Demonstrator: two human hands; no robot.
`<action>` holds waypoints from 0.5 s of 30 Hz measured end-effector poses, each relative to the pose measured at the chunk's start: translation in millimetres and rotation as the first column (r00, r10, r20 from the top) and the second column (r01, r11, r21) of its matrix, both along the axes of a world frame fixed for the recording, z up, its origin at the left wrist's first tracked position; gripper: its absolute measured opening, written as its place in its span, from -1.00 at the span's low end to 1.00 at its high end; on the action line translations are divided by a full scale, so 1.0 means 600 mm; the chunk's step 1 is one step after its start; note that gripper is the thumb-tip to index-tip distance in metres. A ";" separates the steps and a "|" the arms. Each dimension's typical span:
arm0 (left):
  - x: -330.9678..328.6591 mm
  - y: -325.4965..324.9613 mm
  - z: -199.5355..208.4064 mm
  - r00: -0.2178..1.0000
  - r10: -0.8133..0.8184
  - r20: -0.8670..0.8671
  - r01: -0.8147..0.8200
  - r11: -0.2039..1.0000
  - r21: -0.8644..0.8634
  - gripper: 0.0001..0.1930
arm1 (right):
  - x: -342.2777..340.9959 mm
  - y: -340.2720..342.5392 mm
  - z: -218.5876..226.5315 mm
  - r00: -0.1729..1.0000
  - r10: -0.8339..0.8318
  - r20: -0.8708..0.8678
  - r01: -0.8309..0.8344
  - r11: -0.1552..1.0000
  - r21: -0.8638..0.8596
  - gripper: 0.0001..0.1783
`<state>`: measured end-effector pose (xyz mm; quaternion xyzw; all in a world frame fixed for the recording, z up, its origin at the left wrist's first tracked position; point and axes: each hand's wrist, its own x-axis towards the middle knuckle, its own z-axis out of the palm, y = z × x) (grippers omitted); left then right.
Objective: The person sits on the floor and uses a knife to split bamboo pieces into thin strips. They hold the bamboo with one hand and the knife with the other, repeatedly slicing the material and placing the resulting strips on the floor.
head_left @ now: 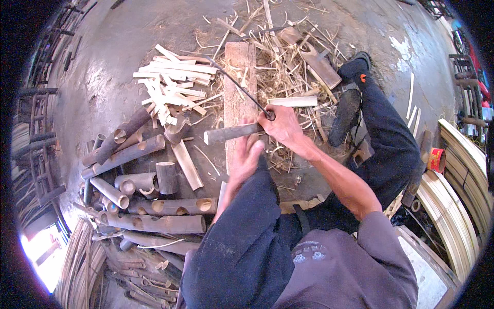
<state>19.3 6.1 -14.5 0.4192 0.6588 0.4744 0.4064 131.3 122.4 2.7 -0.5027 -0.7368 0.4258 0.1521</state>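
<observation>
- Bamboo piece, right at the left grip: it lies across that hand, fingers showing past its far side, thumb on the near side, pale cut end pointing left. Whether those fingers are clamped on it, I cannot tell.
- Right grip, just beside the piece's other end, and it's curled around a thin dark tool that slants away, far and left, past both grips.
- Tense spot, this! Round stock could roll if the left grip is slack, and with bare fingers so near, a slipping tool might catch skin.
- Plank next, passing below the left grip and running out beyond it; loose shavings underneath, if any, could let it slide.
- Pale split strip just beyond the right grip, near enough for a careless knuckle to knock.
- Farther now: shavings tangled beyond the right grip, a heap of pale strips beyond and left of the left grip. Dark tubes well left of it, stacked loosely; one bump might set them rolling.
</observation>
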 end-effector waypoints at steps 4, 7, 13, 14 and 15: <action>-0.004 0.038 -0.027 0.928 0.327 0.178 -0.347 0.932 0.100 -0.64 | -0.006 -0.023 -0.003 0.999 -0.006 -0.044 0.004 1.000 -0.031 -0.61; -0.056 0.043 0.000 0.686 0.384 0.619 -0.348 0.919 -0.184 -0.69 | 0.023 -0.020 -0.011 0.987 0.122 0.107 -0.135 0.984 0.120 -0.69; -0.047 0.002 0.046 0.424 0.298 0.855 -0.195 0.952 -0.235 -0.64 | 0.029 -0.030 -0.011 0.876 0.389 0.284 -0.456 0.859 0.231 -0.79; -0.049 -0.008 0.058 0.385 0.274 0.881 -0.148 0.961 -0.234 -0.62 | 0.033 -0.026 -0.024 0.890 0.372 0.265 -0.440 0.854 0.279 -0.80; -0.054 -0.020 0.069 0.345 0.255 0.903 -0.106 0.967 -0.232 -0.61 | 0.037 -0.015 -0.033 0.904 0.347 0.252 -0.419 0.837 0.352 -0.80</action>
